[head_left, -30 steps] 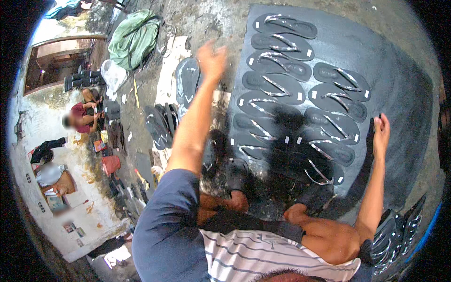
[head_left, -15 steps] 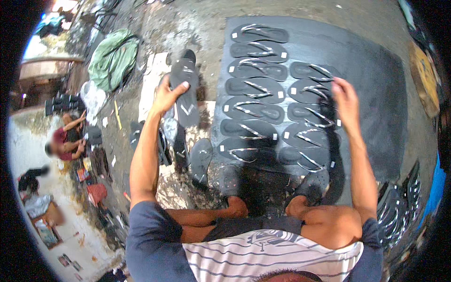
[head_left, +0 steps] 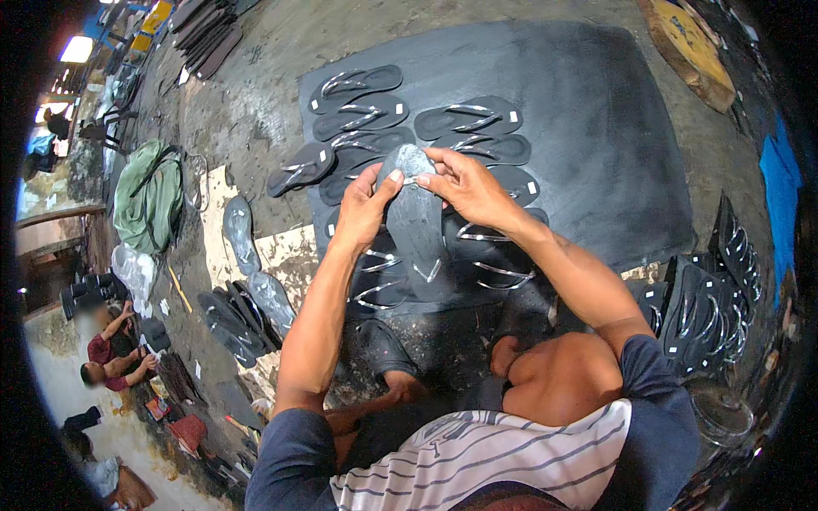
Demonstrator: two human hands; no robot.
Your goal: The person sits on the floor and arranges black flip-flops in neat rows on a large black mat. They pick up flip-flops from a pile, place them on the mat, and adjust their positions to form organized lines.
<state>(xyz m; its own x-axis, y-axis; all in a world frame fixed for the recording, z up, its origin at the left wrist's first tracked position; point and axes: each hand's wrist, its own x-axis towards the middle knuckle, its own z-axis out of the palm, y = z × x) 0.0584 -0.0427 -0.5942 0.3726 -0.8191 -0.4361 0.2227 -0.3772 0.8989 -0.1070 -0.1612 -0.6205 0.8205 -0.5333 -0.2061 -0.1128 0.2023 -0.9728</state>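
Both my hands hold a dark shoe sole [head_left: 417, 223] upright over the rows of flip-flops. Its upper end has a worn pale-grey patch, and a pale V mark shows near its lower tip. My left hand [head_left: 368, 204] grips its left edge, thumb on the face. From the other side my right hand [head_left: 467, 187] closes on it, thumb near the patch. Beneath and around lie black flip-flops [head_left: 469, 117] with shiny patterned straps and small white labels. One flip-flop [head_left: 302, 169] lies across the left edge of the dark mat [head_left: 596, 136].
Left of the mat, grey soles [head_left: 241, 234] lie on pale board, beside stacked dark footwear [head_left: 234, 319]. A green sack [head_left: 146, 196] stands farther left. More flip-flops [head_left: 703, 311] cluster at right. A wooden block [head_left: 688, 51] lies far right. Other people sit at far left.
My right hand has come from the right column of flip-flops to the sole. The sole has moved from the left to over the mat, and both hands now grip it. The view has shifted.
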